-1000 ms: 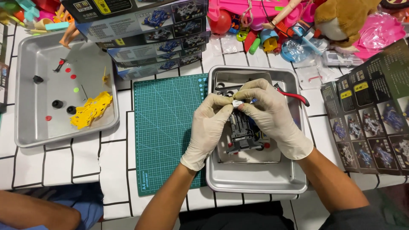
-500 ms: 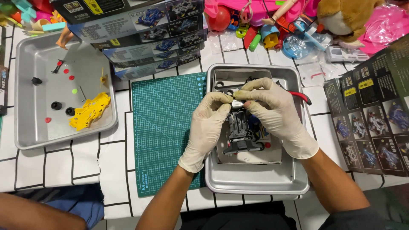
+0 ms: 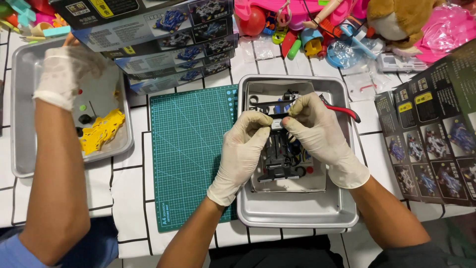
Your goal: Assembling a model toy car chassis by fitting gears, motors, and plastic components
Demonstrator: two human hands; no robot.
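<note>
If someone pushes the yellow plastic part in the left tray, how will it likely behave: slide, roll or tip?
The yellow part lies flat and looks thin, with holes through it, so it is probably light and would slide on the smooth metal tray rather than roll or tip. Being thin plastic, it may flex a little and could crack if bent. A co-worker's gloved hand hovers above it.

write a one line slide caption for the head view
Two white-gloved hands, left hand and right hand, pinch a small grey part over a silver metal tray beside a green cutting mat.
</note>
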